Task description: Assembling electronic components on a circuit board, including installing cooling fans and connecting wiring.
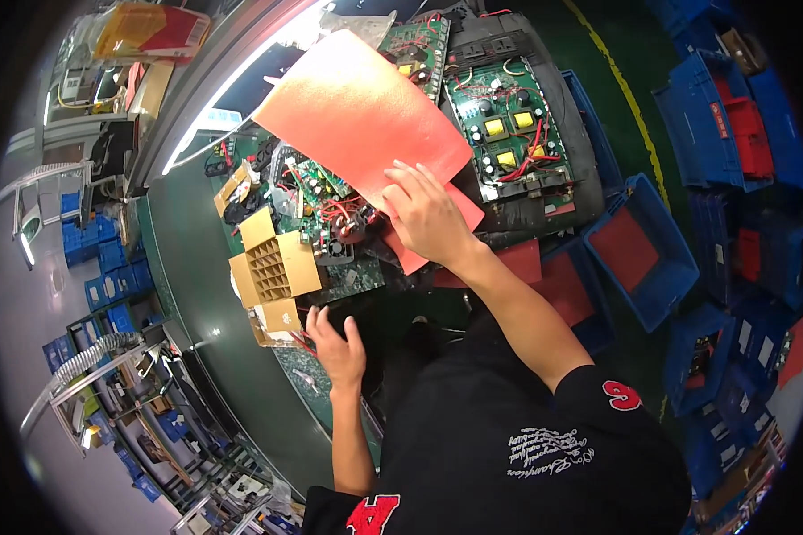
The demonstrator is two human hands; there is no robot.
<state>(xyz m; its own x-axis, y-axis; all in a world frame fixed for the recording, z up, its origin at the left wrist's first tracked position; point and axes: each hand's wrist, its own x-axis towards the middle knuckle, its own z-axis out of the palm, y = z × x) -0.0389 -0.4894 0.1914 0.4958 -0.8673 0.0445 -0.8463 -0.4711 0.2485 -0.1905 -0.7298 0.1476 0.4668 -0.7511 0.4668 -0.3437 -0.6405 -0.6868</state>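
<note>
The red sheet (366,116) slants over the work area, partly covering the wired circuit boards (319,192) on the speckled tabletop (352,278). The right hand (426,214) lies at its lower edge, fingers slightly spread on the upper face; the thumb is hidden, so I cannot tell whether this grip pinches the sheet or only presses on it. The left hand (339,352) has a wide, empty grip, just beside the open cardboard box (272,267) with its divided compartments. A smaller piece of red material (407,250) shows below the right hand; whether it belongs to the same sheet is unclear.

The step in hand looks like handling or positioning the sheet near the boards. To the right, a green circuit board (509,134) with yellow components lies uncovered, near the sheet's right corner. As I judge it, any further move calls for a secure hold on the sheet's edge, perhaps with the free left hand as support, and care that the limp-looking material does not snag on loose wires.
</note>
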